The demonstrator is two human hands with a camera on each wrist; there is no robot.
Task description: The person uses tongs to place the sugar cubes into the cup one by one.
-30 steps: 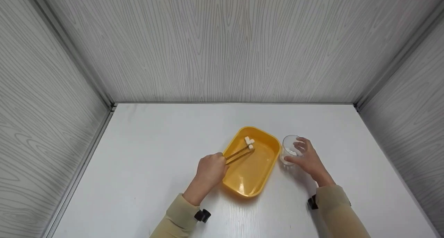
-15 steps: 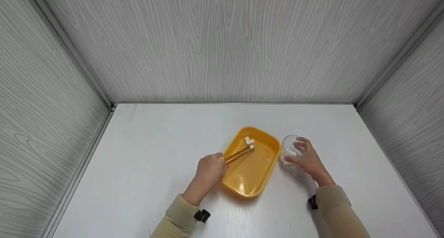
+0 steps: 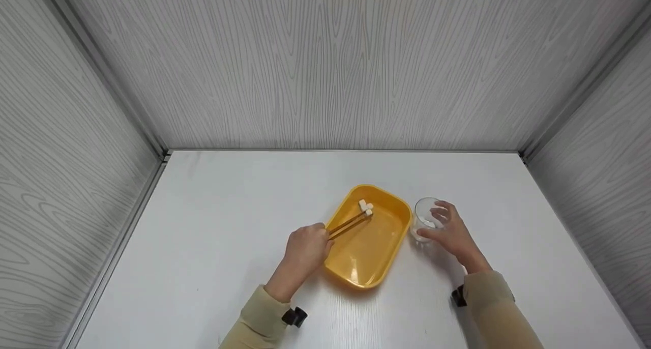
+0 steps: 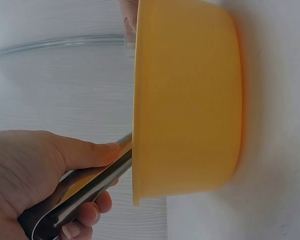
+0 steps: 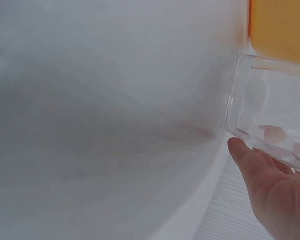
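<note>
The work looks partly done: white pieces (image 5: 256, 95) sit in the glass (image 3: 423, 209) that the right hand (image 3: 452, 235) curls its fingers round, while 3 white cubes (image 3: 362, 205) remain in the yellow tray (image 3: 363, 257), 1 between the tips of tongs (image 4: 95, 185) gripped by the left hand (image 3: 306, 244).

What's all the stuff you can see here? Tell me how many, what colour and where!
table: one, white, under everything
walls: three, grey wood-grain, behind and beside the table
tray: one, yellow, on the table
cubes: three, white, at the tray's far end
tongs: one pair, silvery, tips at the nearest cube
glass: one, clear, right of the tray
bits: too unclear to count, white, inside the glass
wrist devices: two, black, by the cuffs
sleeves: two, beige, on the arms
left hand: one, bare, gripping the tongs
right hand: one, bare, fingers round the glass
</note>
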